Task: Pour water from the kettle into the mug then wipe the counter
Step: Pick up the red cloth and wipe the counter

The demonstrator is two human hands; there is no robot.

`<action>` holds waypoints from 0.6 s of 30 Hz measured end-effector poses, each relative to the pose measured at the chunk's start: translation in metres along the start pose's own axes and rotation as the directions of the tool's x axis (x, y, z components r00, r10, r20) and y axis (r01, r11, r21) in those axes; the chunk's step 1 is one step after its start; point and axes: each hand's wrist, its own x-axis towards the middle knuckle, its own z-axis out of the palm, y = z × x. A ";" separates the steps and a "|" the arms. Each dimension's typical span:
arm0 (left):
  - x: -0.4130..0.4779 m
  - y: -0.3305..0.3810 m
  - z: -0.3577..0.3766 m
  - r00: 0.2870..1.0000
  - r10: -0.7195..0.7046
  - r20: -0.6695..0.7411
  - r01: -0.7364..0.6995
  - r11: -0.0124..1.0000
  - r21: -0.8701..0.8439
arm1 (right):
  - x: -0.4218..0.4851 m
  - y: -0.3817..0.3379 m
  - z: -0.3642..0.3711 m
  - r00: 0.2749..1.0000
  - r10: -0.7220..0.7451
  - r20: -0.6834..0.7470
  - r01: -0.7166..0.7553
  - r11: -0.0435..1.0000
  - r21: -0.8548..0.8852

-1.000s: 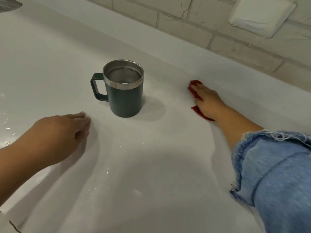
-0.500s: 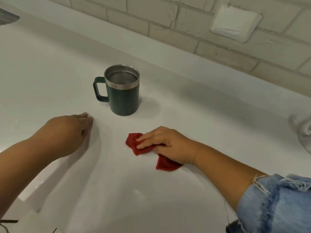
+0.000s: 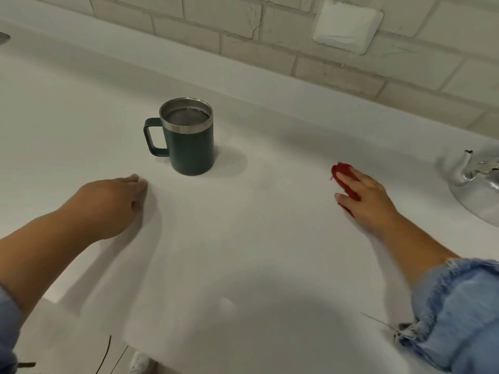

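A dark green mug with a steel rim stands upright on the white counter, its handle to the left and water inside. My right hand presses a red cloth flat on the counter, to the right of the mug, fingers straight over it. My left hand rests on the counter just in front and to the left of the mug, fingers loosely bent, holding nothing. A metal kettle stands at the right edge, partly cut off.
A pale brick wall with a white socket plate runs along the back of the counter. A raised ledge runs along the foot of the wall. The counter's front edge lies at the lower left.
My right hand slid the red cloth from the back right toward the middle front, then out to the right again. The left hand and the mug have stayed put.
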 end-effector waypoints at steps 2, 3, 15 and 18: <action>0.000 0.000 0.000 1.000 -0.001 0.015 0.001 1.000 0.004 | -0.011 -0.017 0.018 0.995 -0.094 -0.017 0.093 0.994 -0.059; -0.001 0.000 0.000 1.000 0.000 0.020 0.000 1.000 0.008 | -0.019 -0.031 0.027 0.989 -0.148 -0.007 0.148 0.987 -0.069; -0.003 0.002 -0.007 0.995 0.011 0.100 -0.014 1.000 0.026 | -0.113 -0.129 0.027 0.978 -0.045 0.204 -0.113 0.707 0.698; -0.004 0.001 -0.006 0.995 0.009 0.101 -0.011 1.000 0.014 | -0.123 -0.087 -0.029 0.972 0.226 0.060 -0.186 0.592 0.785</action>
